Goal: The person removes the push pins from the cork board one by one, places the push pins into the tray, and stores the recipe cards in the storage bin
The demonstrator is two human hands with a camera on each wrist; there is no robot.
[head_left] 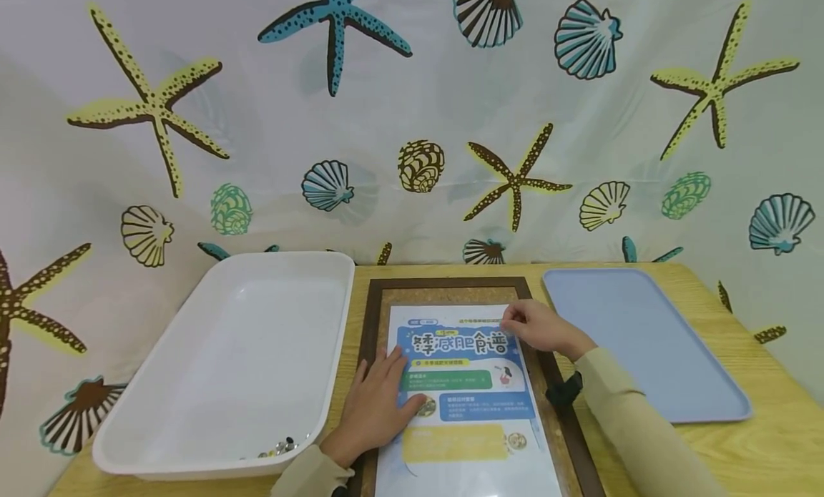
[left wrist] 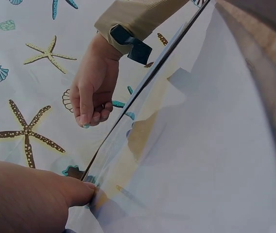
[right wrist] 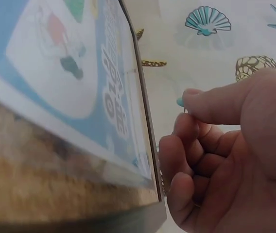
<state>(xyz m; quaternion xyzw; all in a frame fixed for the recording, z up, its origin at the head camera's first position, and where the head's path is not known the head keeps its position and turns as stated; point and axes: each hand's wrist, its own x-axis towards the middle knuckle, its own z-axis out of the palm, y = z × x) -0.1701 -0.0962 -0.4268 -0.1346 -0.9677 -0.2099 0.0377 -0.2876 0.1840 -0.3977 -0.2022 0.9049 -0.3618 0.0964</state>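
Cork board [head_left: 450, 294] on worktop [head_left: 772, 404]; poster [head_left: 463, 477] lying on it. Left hand [head_left: 380, 402], fingers spread, on poster at board's left side. Right hand [head_left: 542, 327] pinching turquoise pin [right wrist: 180, 102] over board's upper right.

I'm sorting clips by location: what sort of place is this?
Probably an indoor tabletop workspace, though the wider room is out of view: a wooden table bears a white tray and a framed cork board, with a seashell-printed cloth behind.
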